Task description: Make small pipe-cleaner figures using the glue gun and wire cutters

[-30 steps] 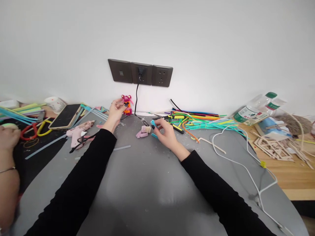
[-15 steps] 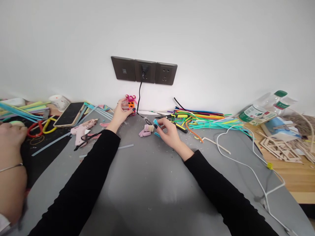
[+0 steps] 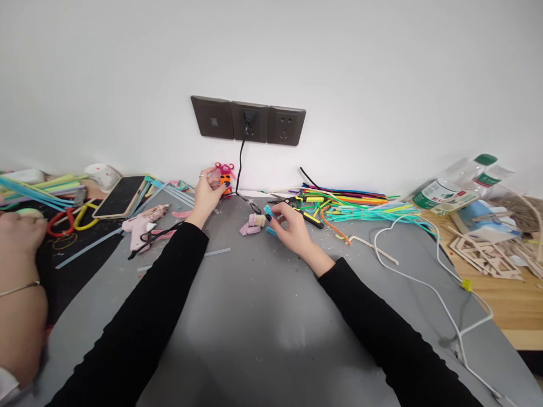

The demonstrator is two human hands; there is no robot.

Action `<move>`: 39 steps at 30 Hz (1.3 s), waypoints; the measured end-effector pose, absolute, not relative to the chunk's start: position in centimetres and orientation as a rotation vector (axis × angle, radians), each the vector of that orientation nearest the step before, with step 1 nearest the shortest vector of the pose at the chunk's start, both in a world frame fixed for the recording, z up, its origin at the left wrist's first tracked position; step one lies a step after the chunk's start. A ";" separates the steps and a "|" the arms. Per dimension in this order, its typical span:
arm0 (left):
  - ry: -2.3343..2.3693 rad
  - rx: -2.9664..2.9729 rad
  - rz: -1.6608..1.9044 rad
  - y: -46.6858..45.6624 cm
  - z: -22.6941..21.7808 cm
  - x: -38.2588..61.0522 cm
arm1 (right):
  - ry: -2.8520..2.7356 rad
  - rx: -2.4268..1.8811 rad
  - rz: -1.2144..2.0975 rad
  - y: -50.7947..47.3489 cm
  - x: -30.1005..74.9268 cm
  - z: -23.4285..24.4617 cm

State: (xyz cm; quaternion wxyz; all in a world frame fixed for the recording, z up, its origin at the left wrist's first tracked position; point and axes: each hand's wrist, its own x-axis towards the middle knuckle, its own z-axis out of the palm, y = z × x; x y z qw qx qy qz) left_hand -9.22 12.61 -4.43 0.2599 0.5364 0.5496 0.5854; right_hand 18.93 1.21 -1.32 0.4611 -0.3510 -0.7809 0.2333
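Note:
Near the wall my left hand (image 3: pixel 207 195) is closed on a small pipe-cleaner figure (image 3: pixel 225 179), magenta at the top with loops and orange with black spots below. Fingers partly hide it. My right hand (image 3: pixel 291 227) pinches a light blue pipe-cleaner piece (image 3: pixel 270 211) just above the grey mat (image 3: pixel 263 316). Beside those fingertips lie coiled pink and cream pipe-cleaner pieces (image 3: pixel 253 224), apart from my hand. Behind my right hand, black-handled pliers (image 3: pixel 285 200) are partly covered by other things.
A pink glue gun (image 3: pixel 141 229), red-and-yellow scissors (image 3: pixel 73 219) and a phone (image 3: pixel 120 196) lie left. Another person's hand (image 3: pixel 23 234) rests at far left. Bundled pipe cleaners (image 3: pixel 365 211), a white cable (image 3: pixel 428 287) and a plastic bottle (image 3: pixel 452 189) are right. A black cord (image 3: pixel 241 164) hangs mid-wall.
The fingers of my left hand have shifted slightly on the spotted figure, uncovering a bit more of its orange part. My right hand stays in place with the light blue piece.

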 end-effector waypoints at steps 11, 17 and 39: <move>1.614 1.400 1.534 12.3 -4.4 -9.2 | -1.923 -0.871 0.581 1.2 18.9 -1.3; 1.625 1.431 1.490 12.0 -4.2 -9.3 | -1.922 -0.881 0.596 1.2 18.9 -1.3; 1.773 1.569 1.456 10.7 -3.5 -8.0 | -1.927 -0.875 0.567 1.4 18.9 -1.6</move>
